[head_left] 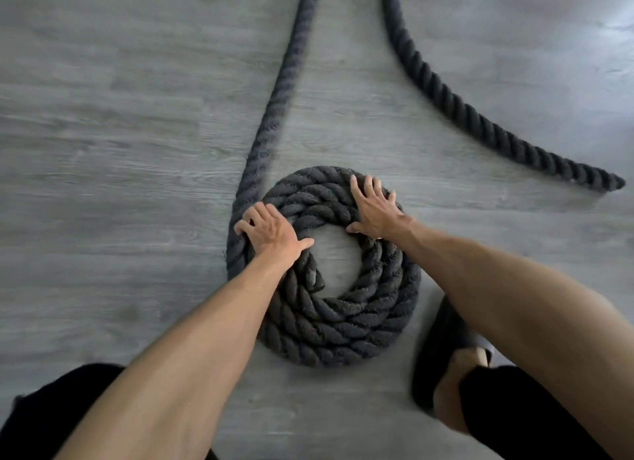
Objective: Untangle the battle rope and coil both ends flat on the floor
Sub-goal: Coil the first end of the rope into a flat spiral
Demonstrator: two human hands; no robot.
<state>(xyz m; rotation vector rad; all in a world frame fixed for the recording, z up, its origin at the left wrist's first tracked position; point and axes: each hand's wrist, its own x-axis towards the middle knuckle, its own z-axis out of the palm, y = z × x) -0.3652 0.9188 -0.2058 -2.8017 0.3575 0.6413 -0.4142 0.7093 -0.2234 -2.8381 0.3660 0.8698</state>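
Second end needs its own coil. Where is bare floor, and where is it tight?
Bare floor spreads left of the strand feeding the coil. A wedge lies between that strand and the loose end. Crowded: right of the coil by the sandalled foot; left hand and right hand rest on the coil.

Two stretches of battle rope run off the top edge: a left stretch [274,116] and a right stretch [446,99]. There is one coil [339,325], wound in three turns, possibly four, since blur smears the strands together. Two rope ends show: one free end [614,183] at the right and one inner end [314,276] in the coil's single open middle. Two hands are in view, the left hand [271,234] and the right hand [374,209], with two bare forearms. One foot shows, in one dark sandal [442,336]. There is one grey plank floor [103,150].
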